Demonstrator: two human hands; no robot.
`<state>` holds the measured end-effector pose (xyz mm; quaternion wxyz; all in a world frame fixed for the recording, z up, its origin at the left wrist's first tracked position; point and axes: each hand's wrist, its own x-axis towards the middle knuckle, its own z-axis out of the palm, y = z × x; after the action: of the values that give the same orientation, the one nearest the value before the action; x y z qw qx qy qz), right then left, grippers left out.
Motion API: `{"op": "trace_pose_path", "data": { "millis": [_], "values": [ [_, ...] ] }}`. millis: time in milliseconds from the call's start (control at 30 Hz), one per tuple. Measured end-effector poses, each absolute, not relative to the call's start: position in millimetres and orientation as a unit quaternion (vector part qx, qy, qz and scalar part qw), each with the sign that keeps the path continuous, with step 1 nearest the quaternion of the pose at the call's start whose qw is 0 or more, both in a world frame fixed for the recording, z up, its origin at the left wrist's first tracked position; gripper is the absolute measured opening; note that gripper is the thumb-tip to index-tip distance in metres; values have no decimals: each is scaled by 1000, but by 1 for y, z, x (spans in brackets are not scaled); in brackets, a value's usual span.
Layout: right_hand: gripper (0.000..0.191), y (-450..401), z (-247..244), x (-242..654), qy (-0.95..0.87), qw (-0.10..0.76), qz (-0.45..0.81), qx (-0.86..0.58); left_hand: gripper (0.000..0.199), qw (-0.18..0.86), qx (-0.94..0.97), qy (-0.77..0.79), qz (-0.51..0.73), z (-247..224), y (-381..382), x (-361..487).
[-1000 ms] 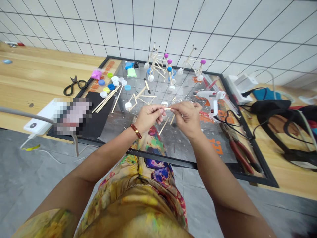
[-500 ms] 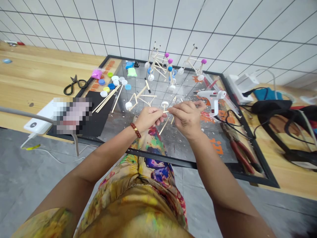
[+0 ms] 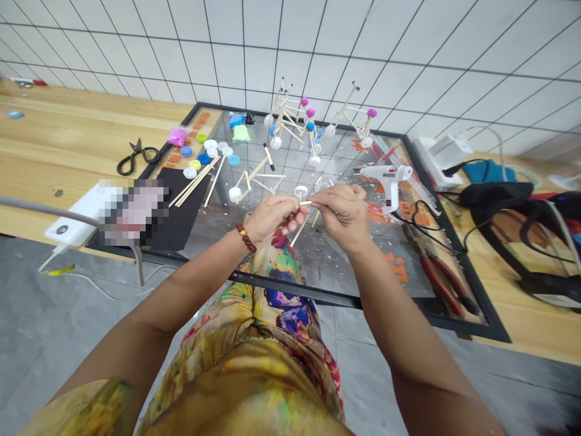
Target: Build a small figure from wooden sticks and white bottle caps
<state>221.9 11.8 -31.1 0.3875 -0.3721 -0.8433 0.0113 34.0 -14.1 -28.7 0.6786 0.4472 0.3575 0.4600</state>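
Between my two hands is a short pale wooden stick (image 3: pixel 305 203), pinched at both ends above the glass panel. My left hand (image 3: pixel 278 217), with a beaded bracelet at the wrist, grips its left end between thumb and fingers. The right end is in the fingertips of my right hand (image 3: pixel 344 213). Just behind the stick a white bottle cap (image 3: pixel 301 191) stands on the panel. To the left sits a partly built stick frame (image 3: pixel 256 175) with a white cap wheel and dark tips. Several finished stick models (image 3: pixel 290 118) with caps and pink balls stand at the back.
A white glue gun (image 3: pixel 385 177) and red-handled pliers (image 3: pixel 442 275) lie on the right. On the left are loose sticks (image 3: pixel 195 181), coloured caps (image 3: pixel 210 145), black scissors (image 3: pixel 137 155) and a white power bank (image 3: pixel 75 212). A dark frame edges the glass panel (image 3: pixel 336 266).
My right hand has shifted slightly left and its fingers have drawn in. More of the short stick shows between my hands. The objects on the panel have stayed in place.
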Motion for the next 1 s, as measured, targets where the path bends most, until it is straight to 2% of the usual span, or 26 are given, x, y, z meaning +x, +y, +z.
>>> {"op": "trace_pose_path", "data": {
  "millis": [567,767,1000],
  "values": [
    [28,15,-31,224,-846,378,-54,-371,16,702,419,359,450,-24,-15,34],
    [31,16,-32,224,-846,387,-131,-343,15,674,423,410,446,-25,-14,35],
    [28,15,-32,226,-850,387,-158,-321,17,625,449,441,462,-25,-14,38]
  ]
}}
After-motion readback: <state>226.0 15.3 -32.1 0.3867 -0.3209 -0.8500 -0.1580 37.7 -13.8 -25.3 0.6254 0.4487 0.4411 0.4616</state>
